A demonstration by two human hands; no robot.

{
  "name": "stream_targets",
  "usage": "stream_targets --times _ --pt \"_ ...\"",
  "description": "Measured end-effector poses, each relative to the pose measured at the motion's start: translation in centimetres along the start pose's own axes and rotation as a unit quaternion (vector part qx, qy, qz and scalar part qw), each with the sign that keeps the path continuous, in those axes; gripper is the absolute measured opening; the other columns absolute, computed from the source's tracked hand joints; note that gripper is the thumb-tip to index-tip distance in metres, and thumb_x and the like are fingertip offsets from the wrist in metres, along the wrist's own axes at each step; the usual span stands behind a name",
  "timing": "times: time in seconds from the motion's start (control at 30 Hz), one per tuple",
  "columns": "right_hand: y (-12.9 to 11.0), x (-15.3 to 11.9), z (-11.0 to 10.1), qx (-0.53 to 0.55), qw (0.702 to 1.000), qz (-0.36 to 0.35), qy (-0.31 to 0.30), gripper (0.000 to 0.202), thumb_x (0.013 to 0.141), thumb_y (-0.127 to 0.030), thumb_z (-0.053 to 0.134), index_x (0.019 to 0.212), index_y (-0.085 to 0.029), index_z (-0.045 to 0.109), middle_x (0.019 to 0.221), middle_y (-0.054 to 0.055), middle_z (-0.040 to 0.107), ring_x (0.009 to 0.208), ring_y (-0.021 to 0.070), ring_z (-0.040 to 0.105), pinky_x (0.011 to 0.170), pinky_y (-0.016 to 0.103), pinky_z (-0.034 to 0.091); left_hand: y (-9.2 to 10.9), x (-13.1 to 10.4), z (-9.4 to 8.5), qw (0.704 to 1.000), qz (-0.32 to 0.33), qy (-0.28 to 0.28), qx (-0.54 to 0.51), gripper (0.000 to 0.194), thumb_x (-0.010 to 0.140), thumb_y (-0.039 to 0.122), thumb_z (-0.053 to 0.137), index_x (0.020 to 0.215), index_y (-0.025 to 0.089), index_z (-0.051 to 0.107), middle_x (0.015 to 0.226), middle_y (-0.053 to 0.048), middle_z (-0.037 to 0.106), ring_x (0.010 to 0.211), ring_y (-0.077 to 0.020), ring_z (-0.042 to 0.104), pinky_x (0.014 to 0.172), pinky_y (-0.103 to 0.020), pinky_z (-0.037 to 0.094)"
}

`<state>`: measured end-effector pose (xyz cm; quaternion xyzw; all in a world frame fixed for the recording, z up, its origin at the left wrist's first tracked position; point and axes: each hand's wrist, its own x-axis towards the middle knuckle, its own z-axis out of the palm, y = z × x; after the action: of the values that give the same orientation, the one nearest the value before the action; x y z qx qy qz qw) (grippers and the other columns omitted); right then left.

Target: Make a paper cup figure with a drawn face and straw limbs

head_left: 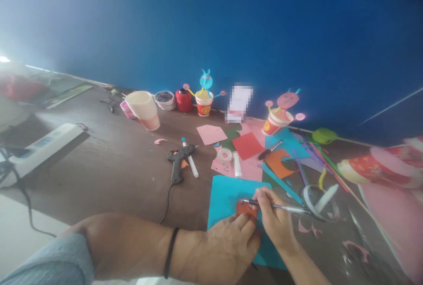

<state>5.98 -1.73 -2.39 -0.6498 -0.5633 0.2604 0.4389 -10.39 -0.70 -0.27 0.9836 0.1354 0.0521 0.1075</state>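
A blue paper sheet (224, 194) lies on the dark table, with a small orange-red paper piece (243, 208) on top of it. My left hand (234, 236) presses on that piece from below, fingers bent together and their tips partly hidden. In my right hand (272, 214) is a pen (287, 208), held in a pinch near its tip. The pen's tip is at the upper part of the orange-red piece. Just beyond the sheet are a glue tube (237, 164) and a roll of tape (224, 155).
A glue gun (178, 161) lies left of the sheet, its cord running toward my left forearm. Stacked paper cups (145, 111), two cup figures (204, 102) and a power strip (41, 148) stand or lie farther off. Paper scraps, scissors and coloured sticks cover the right side.
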Motion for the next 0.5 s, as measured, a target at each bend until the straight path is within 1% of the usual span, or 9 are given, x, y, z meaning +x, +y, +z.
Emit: stream_targets --times 0.1,0.17,0.23,0.33,0.5 --pt "-0.03 -0.10 -0.12 -0.023 1.000 -0.010 -0.013 0.036 0.092 -0.042 0.040 0.064 -0.021 0.051 0.054 -0.002 0.056 0.054 0.0144 0.056 0.055 0.023 0.043 0.12 0.07 -0.34 1.000 0.011 -0.012 0.017 0.039 0.082 0.026 0.049 0.116 0.007 0.048 0.112 -0.017 0.054 0.110 -0.0266 0.047 0.090 -0.036 0.044" --pt "0.04 -0.16 -0.15 -0.035 0.999 -0.011 -0.021 0.036 0.092 -0.043 0.041 0.065 -0.022 0.052 0.055 -0.002 0.058 0.054 0.0148 0.057 0.054 0.023 0.044 0.18 0.14 -0.23 0.999 0.016 -0.009 0.029 0.040 0.081 0.027 0.050 0.115 0.006 0.049 0.111 -0.018 0.054 0.111 -0.0274 0.047 0.093 -0.038 0.042" --pt "0.12 -0.18 -0.11 -0.045 0.999 -0.011 -0.027 0.036 0.091 -0.044 0.041 0.065 -0.022 0.053 0.055 -0.001 0.060 0.054 0.0153 0.058 0.054 0.023 0.044 0.17 0.23 0.03 0.999 0.022 0.001 0.042 0.042 0.080 0.029 0.051 0.115 0.006 0.050 0.114 -0.019 0.052 0.115 -0.0305 0.044 0.097 -0.043 0.039" --pt "0.24 -0.13 -0.01 -0.057 0.998 -0.003 -0.030 0.038 0.092 -0.045 0.041 0.065 -0.021 0.054 0.057 0.000 0.062 0.054 0.0152 0.059 0.054 0.023 0.045 0.03 0.28 0.29 0.998 0.026 0.005 0.053 0.044 0.079 0.032 0.051 0.116 0.008 0.050 0.120 -0.020 0.050 0.120 -0.0353 0.040 0.097 -0.050 0.036" --pt "0.50 0.03 0.07 -0.068 0.997 0.005 -0.026 0.035 0.091 -0.044 0.042 0.067 -0.021 0.055 0.060 0.000 0.064 0.058 0.0162 0.061 0.058 0.024 0.045 -0.21 0.10 -0.17 0.999 0.031 0.002 0.044 0.037 0.081 0.030 0.048 0.111 0.010 0.053 0.123 -0.019 0.049 0.122 -0.0359 0.039 0.095 -0.049 0.037"
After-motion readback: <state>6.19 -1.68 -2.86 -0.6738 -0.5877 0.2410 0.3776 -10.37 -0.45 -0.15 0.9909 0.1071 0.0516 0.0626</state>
